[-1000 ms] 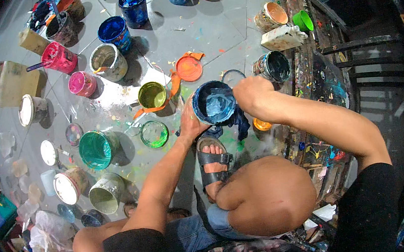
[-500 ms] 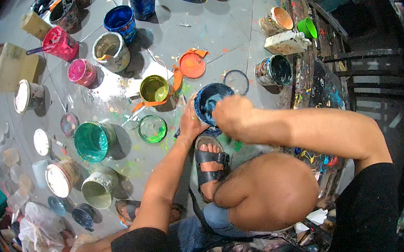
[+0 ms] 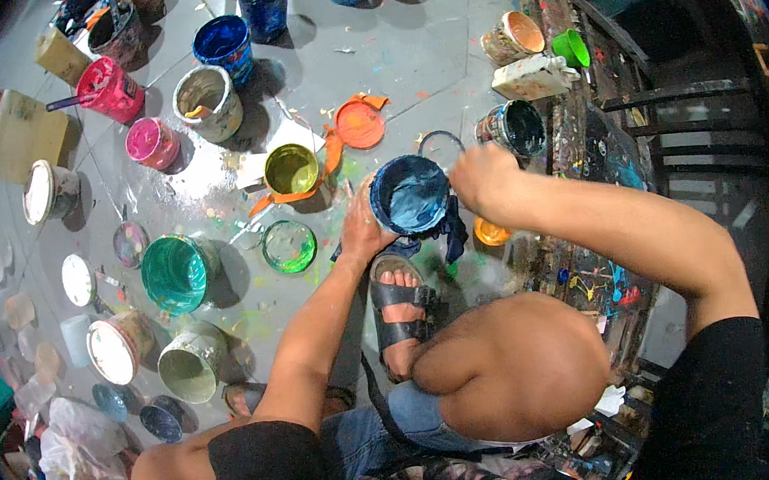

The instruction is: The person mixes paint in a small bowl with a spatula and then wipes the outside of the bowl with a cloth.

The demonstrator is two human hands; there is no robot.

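A dark-rimmed bucket of blue paint [image 3: 410, 201] stands in front of my sandaled foot, tilted so that its inside shows. My left hand [image 3: 365, 221] is closed on the bucket's left side. Just beyond its right rim, my right hand [image 3: 487, 181] is bent into a fist. Whatever that fist holds, if anything, is hidden behind the fingers. A dark blue cloth [image 3: 453, 240] lies against the bucket's lower right. Behind the right hand lies a thin dark ring [image 3: 440, 144], partly covered.
An olive paint pot [image 3: 291, 170], an orange lid [image 3: 359, 124] and a green-smeared lid [image 3: 290, 247] lie left of the bucket. Farther left stands a teal paint bucket [image 3: 175, 273]. A dark paint can [image 3: 516, 128] and a yellow-orange lid [image 3: 491, 231] are at the right.
My right hand has moved right, from over the bucket's mouth to beside its rim. The blue paint and the yellow-orange lid are now uncovered. My left hand stays on the bucket.
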